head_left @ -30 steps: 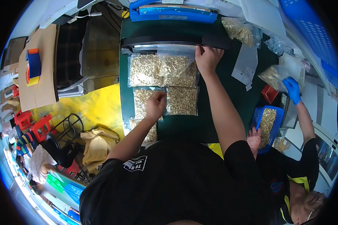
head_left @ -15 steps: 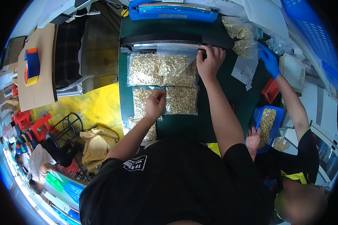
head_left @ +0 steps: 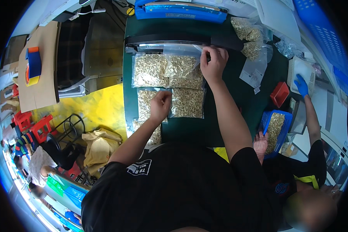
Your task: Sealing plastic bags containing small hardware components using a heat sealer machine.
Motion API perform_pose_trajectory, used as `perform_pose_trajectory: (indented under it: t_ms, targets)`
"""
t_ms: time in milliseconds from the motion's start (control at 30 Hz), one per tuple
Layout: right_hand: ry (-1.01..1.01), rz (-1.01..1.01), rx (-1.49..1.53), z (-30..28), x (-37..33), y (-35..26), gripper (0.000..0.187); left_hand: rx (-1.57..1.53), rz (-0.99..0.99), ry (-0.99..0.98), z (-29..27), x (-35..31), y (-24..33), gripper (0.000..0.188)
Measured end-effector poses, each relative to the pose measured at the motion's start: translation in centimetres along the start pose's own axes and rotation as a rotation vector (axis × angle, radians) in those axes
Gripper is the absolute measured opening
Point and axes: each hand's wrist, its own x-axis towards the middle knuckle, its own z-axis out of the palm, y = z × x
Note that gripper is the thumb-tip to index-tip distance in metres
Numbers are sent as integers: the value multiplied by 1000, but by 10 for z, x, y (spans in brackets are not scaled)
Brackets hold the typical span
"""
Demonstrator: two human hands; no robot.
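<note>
Clear plastic bags of small gold-coloured metal pieces lie in rows on the dark green table. My right hand pinches the upper right corner of one such plastic bag, which overlaps its neighbours. The open top of that bag lies along a long black bar sealer with a pale strip. Over the lower left plastic bag my left hand rests with its fingers curled in; whether they grip anything is hidden. Another filled bag lies just right of that hand.
At right, a co-worker's blue-gloved hand is over a white basket; their bare hand touches a blue basket of gold pieces. A red bin, filled bags and a blue case lie around the table.
My right hand has shifted slightly left and down with the bag corner. My left hand stays put. The co-worker's gloved hand has moved from near the far bags to the white basket.
</note>
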Motion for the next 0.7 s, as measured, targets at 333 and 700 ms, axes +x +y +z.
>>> perform_pose_trajectory:
  t_ms: [333,700]
  targets:
    - [-3,-15,154,-9,-10,-8,9,-235,-13,204,-3,69,12,22]
    - [-69,895,1063,6,-38,-11,24,-567,-101,19,5,147,18,13]
